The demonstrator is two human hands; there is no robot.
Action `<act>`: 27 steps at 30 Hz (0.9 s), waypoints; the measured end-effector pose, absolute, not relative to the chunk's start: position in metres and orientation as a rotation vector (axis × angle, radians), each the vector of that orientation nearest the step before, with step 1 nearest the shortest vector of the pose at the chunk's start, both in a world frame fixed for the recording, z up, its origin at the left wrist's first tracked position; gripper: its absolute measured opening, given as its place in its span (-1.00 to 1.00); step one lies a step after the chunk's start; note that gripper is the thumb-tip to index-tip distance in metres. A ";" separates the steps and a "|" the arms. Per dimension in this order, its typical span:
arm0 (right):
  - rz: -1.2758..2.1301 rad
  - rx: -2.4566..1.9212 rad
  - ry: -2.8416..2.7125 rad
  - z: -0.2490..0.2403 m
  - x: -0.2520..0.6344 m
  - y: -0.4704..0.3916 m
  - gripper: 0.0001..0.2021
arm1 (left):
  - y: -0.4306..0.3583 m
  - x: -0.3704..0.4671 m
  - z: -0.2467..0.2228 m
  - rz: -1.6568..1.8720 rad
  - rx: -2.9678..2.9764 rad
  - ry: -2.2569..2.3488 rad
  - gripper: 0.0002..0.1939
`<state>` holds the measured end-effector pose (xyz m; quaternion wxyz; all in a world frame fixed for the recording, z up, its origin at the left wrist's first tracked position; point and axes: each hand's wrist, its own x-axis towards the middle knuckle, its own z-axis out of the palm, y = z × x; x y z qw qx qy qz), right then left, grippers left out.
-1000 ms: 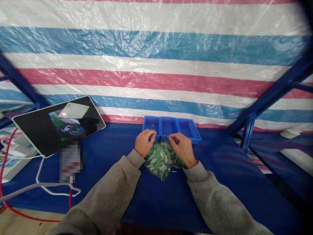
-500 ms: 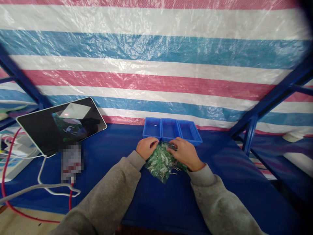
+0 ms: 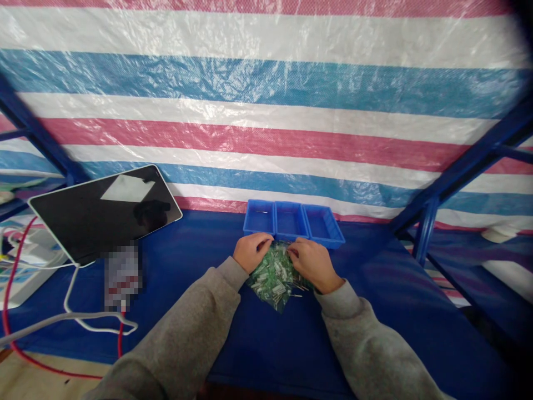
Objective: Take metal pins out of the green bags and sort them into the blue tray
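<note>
The flat, clear-green plastic bag [image 3: 270, 283] lies on the blue tabletop [image 3: 266, 344], just in front of the three joined-looking blue plastic trays [image 3: 291, 220], with many slim, silvery pieces [image 3: 280, 272] heaped in or on it; which, I cannot tell. The left hand [image 3: 250, 253] is at its upper left, thumb and fingertips drawn close together; the right hand [image 3: 317, 265] curls over its upper right, thumb near forefinger. Whether either pinches a piece is too small to make out.

For handling like this, I would keep both wrists low and let only the fingertips work, taking one piece at a time by its middle, since slim ends would probably roll or snag in the film. Slow, short movements should stop the heap spilling (a few thin pieces [image 3: 296, 295] already poke out at the lower right). The left tray holds one thin, light-coloured piece [image 3: 262, 211]; sleeves and knuckles are best kept off the near tray rims.
</note>
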<state>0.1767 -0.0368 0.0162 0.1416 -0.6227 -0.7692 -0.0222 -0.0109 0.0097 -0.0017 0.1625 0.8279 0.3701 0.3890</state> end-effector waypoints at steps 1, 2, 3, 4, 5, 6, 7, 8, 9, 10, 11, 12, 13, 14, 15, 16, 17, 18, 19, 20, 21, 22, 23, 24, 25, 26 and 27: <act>-0.070 -1.797 -2.213 0.017 0.176 -0.037 -0.79 | 0.009 -0.010 -0.001 1.115 2.351 1.053 -0.83; -0.078 -1.789 -2.199 0.017 0.176 -0.037 -0.79 | 0.009 -0.009 0.001 1.122 2.342 1.049 -0.83; -0.085 -1.772 -2.175 0.017 0.176 -0.037 -0.79 | 0.008 -0.007 0.004 1.132 2.334 1.047 -0.82; -0.088 -1.746 -2.144 0.018 0.176 -0.037 -0.80 | 0.008 -0.005 0.006 1.147 2.326 1.046 -0.82; -0.089 -1.715 -2.102 0.018 0.176 -0.037 -0.81 | 0.008 -0.003 0.010 1.165 2.318 1.046 -0.81; -0.088 -1.679 -2.052 0.018 0.177 -0.037 -0.82 | 0.008 0.000 0.013 1.190 2.306 1.045 -0.80; -0.084 -1.639 -1.998 0.018 0.177 -0.037 -0.83 | 0.008 0.003 0.017 1.217 2.291 1.039 -0.79; -0.075 -1.596 -1.943 0.019 0.178 -0.036 -0.83 | 0.008 0.006 0.019 1.240 2.273 1.025 -0.78; -0.061 -1.549 -1.891 0.019 0.178 -0.036 -0.83 | 0.007 0.009 0.022 1.257 2.255 1.005 -0.76; -0.045 -1.502 -1.842 0.019 0.179 -0.035 -0.83 | 0.007 0.011 0.023 1.263 2.235 0.985 -0.74; -0.024 -1.457 -1.796 0.020 0.179 -0.035 -0.82 | 0.007 0.013 0.023 1.261 2.211 0.971 -0.71; -0.002 -1.418 -1.752 0.020 0.179 -0.035 -0.81 | 0.007 0.015 0.023 1.249 2.185 0.963 -0.69; 0.021 -1.388 -1.709 0.021 0.178 -0.035 -0.79 | 0.007 0.016 0.021 1.233 2.155 0.960 -0.66; 0.043 -1.367 -1.669 0.021 0.178 -0.034 -0.79 | 0.007 0.017 0.020 1.216 2.120 0.959 -0.66; 0.066 -1.355 -1.632 0.021 0.177 -0.035 -0.78 | 0.007 0.018 0.018 1.202 2.084 0.959 -0.66; 0.093 -1.348 -1.600 0.021 0.177 -0.035 -0.78 | 0.007 0.018 0.016 1.195 2.049 0.958 -0.67; 0.126 -1.344 -1.574 0.021 0.176 -0.035 -0.78 | 0.007 0.019 0.015 1.194 2.018 0.953 -0.70; 0.164 -1.338 -1.552 0.020 0.176 -0.035 -0.78 | 0.007 0.019 0.014 1.197 1.992 0.948 -0.72; 0.205 -1.329 -1.535 0.020 0.175 -0.035 -0.78 | 0.007 0.019 0.014 1.204 1.973 0.944 -0.74; 0.243 -1.318 -1.520 0.019 0.175 -0.036 -0.77 | 0.007 0.019 0.014 1.214 1.961 0.943 -0.75; 0.278 -1.305 -1.510 0.018 0.175 -0.036 -0.77 | 0.007 0.019 0.014 1.223 1.956 0.942 -0.75; 0.309 -1.292 -1.505 0.018 0.174 -0.036 -0.76 | 0.006 0.019 0.015 1.229 1.954 0.941 -0.75; 0.336 -1.278 -1.504 0.017 0.174 -0.036 -0.76 | 0.006 0.018 0.016 1.233 1.956 0.939 -0.75; 0.358 -1.267 -1.507 0.017 0.174 -0.037 -0.77 | 0.005 0.018 0.017 1.235 1.958 0.933 -0.75; 0.373 -1.257 -1.515 0.017 0.174 -0.037 -0.77 | 0.004 0.017 0.018 1.233 1.960 0.924 -0.74; 0.379 -1.250 -1.523 0.017 0.173 -0.037 -0.77 | 0.003 0.016 0.019 1.230 1.962 0.913 -0.74; 0.378 -1.246 -1.534 0.018 0.173 -0.037 -0.77 | 0.002 0.016 0.020 1.225 1.963 0.903 -0.74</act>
